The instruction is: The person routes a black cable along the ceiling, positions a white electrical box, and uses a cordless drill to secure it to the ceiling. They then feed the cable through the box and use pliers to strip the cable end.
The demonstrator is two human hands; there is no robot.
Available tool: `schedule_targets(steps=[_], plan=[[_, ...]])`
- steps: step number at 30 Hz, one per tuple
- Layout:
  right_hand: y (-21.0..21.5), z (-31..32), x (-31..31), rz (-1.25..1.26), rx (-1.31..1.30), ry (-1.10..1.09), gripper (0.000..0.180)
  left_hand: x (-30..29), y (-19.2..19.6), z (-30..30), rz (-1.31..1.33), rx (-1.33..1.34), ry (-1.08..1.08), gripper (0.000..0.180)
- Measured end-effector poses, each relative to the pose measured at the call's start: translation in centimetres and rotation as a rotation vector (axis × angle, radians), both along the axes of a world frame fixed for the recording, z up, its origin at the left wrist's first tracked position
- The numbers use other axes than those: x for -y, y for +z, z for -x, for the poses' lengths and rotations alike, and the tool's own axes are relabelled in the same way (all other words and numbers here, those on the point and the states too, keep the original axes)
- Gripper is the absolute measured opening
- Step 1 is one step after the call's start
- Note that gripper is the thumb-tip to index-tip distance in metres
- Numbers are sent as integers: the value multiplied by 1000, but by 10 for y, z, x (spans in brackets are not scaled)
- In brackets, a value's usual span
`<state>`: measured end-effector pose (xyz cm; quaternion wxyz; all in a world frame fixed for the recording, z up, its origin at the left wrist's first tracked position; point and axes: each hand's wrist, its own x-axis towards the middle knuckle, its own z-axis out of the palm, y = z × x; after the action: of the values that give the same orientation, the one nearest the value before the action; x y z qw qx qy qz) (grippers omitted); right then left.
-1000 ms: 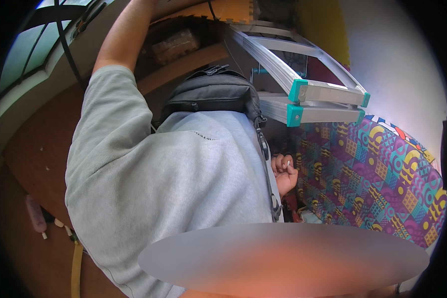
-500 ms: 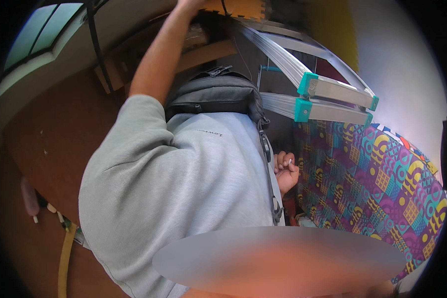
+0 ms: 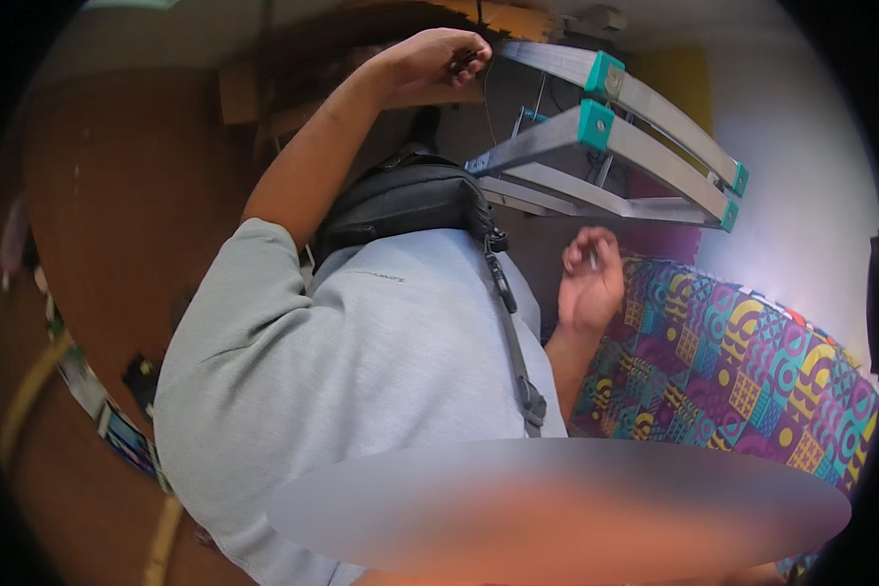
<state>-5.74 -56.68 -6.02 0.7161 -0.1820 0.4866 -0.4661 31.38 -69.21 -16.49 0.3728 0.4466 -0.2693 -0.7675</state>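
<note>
At the top centre of the frame the left hand (image 3: 438, 61) is curled shut, pinching a thin dark cord (image 3: 485, 93) beside the aluminium ladder (image 3: 635, 103). At centre right the right hand (image 3: 590, 278) pinches a small pale object (image 3: 593, 260), below the ladder and above patterned fabric (image 3: 742, 361).

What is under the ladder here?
Under the ladder a dark floor shows, with the patterned fabric beside it. The right hand, loosely curled, hangs just below its rails. The grey shirt and black bag hide whatever lies lower left.
</note>
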Motion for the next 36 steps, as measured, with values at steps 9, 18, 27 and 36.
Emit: schedule_targets(steps=[9, 18, 27, 36], plan=[[31, -27, -54, 942, -693, 505, 23, -202, 109, 203, -316, -697, 666, 29], [15, -38, -156, 1671, -822, 968, 35, -343, 78, 237, 234, -947, 906, 31], [-33, 29, -241, 1796, -691, 1271, 24, -589, 78, 315, 197, -427, 1530, 42], [-120, 89, -321, 1716, -820, 2445, 31, -793, 217, 451, 897, 1327, 2010, 57]])
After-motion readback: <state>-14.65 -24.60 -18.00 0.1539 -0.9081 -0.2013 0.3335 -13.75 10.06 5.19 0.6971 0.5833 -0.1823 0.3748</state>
